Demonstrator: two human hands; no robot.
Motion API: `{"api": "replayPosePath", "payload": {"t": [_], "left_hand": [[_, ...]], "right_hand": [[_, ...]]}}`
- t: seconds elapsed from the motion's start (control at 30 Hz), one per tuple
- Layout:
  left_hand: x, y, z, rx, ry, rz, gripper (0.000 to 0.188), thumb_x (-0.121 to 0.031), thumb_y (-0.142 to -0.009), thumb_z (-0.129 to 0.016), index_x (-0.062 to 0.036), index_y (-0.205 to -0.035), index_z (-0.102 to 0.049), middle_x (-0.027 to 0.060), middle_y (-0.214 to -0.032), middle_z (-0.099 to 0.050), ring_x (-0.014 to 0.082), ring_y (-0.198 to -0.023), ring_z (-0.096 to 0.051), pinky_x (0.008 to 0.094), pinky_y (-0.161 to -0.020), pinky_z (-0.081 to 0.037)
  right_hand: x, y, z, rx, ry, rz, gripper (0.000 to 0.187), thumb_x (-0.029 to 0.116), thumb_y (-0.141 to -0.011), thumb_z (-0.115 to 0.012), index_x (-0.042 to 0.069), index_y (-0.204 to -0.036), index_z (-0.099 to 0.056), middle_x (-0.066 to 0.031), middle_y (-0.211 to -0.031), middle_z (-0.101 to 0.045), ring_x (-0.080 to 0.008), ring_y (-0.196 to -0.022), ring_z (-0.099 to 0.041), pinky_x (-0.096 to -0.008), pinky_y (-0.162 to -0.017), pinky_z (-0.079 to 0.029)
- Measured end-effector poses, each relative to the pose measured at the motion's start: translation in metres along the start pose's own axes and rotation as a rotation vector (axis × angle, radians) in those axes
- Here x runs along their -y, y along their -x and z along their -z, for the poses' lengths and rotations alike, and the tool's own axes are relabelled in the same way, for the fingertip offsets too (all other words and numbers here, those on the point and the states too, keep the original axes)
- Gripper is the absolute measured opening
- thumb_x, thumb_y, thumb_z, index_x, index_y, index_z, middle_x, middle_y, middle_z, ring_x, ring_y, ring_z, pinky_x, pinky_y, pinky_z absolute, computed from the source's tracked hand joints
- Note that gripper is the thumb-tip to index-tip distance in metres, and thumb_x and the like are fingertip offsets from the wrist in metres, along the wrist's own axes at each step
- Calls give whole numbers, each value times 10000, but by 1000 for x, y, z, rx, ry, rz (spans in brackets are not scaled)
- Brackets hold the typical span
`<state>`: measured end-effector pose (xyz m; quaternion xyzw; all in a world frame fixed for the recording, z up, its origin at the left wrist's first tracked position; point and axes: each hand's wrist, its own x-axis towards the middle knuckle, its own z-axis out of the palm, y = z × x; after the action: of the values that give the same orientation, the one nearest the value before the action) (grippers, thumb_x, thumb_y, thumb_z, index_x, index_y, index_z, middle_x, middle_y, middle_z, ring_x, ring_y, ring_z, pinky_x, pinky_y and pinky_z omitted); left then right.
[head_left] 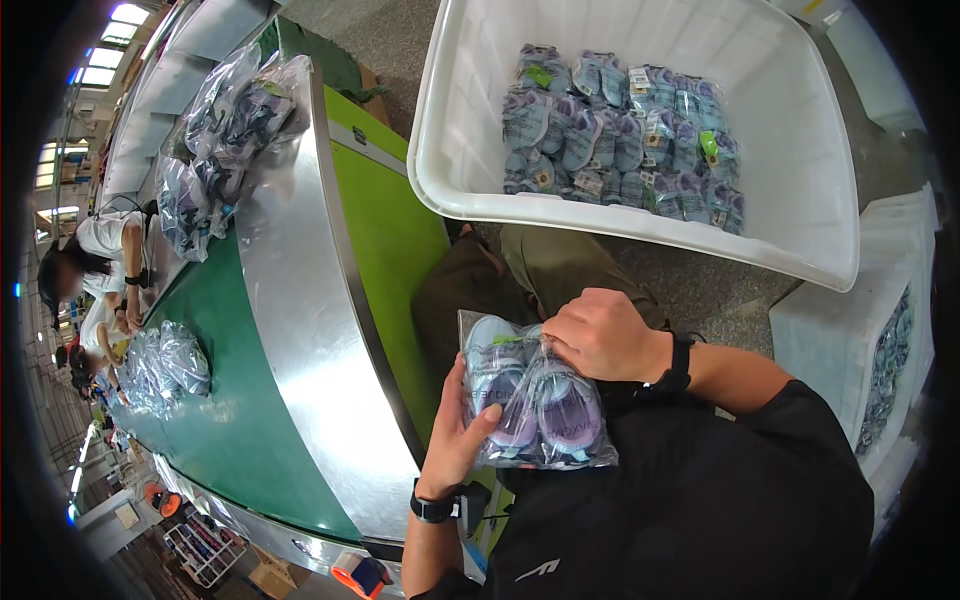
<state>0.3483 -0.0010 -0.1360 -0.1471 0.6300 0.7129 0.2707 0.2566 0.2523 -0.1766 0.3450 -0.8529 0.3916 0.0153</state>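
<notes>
A clear plastic bag with a pair of light blue and lilac shoes [570, 415] is held in front of my body. My left hand [455, 440] grips the bag's left side, its thumb pressed over the front and the other fingers hidden behind. At the bag's upper right, my right hand [608, 335] is closed, fingertips pinching the plastic. Beyond my hands stands a large white tub [640, 215]. Rows of similar bagged shoes [620, 130] lie inside it.
To my left runs a green conveyor belt [230, 440] with a shiny metal edge [310, 280]. Bagged items [225, 150] are heaped at its far end, with more bags [170, 365] on the belt. Co-workers [110, 245] are across it. Another white tub [830, 340] stands at right.
</notes>
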Motion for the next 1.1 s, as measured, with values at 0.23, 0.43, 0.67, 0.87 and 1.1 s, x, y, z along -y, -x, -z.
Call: {"api": "replayPosePath", "payload": {"t": [0.23, 0.43, 0.67, 0.87, 1.1], "left_hand": [[7, -1, -9, 4, 74, 29, 858, -185, -938, -673, 71, -1540, -119, 190, -1514, -345, 235, -1368, -380, 359, -1151, -282], [0, -1, -15, -4, 74, 15, 812, -144, -952, -648, 81, -1533, -127, 185, -1492, -375, 230, -1349, -403, 353, -1141, -300], [-1, 2, -18, -57, -32, 14, 866, -248, -925, -695, 115, -1508, -167, 226, -1471, -392, 240, -1346, -410, 354, -1133, -311], [-11, 3, -20, -75, -210, -39, 807, -207, -945, -666, 73, -1524, -177, 181, -1415, -455, 209, -1276, -469, 334, -1094, -355], [-24, 5, -14, -5, -5, -134, 864, -169, -868, -698, 48, -1534, -191, 201, -1468, -416, 269, -1341, -440, 377, -1135, -313]], "right_hand": [[0, 6, 0, -70, -10, -98, 92, 123, -763, -707, 84, -812, -639, -47, -717, -641, -255, -666, -635, -372, -618, -482], [0, 6, 4, -66, -62, -134, 99, 74, -757, -695, 69, -850, -662, -62, -747, -660, -275, -665, -632, -380, -619, -484], [-3, 8, 5, -64, -109, -162, 119, 39, -758, -683, 58, -875, -673, -84, -775, -674, -299, -643, -610, -390, -612, -481], [-3, 9, 4, -46, -97, -188, 102, 65, -763, -695, 66, -863, -671, -75, -803, -685, -289, -671, -629, -381, -635, -488], [-12, -11, 36, 128, -649, -239, 160, 181, -872, -667, 31, -928, -668, -99, -892, -666, -266, -811, -640, -360, -765, -505]]}}
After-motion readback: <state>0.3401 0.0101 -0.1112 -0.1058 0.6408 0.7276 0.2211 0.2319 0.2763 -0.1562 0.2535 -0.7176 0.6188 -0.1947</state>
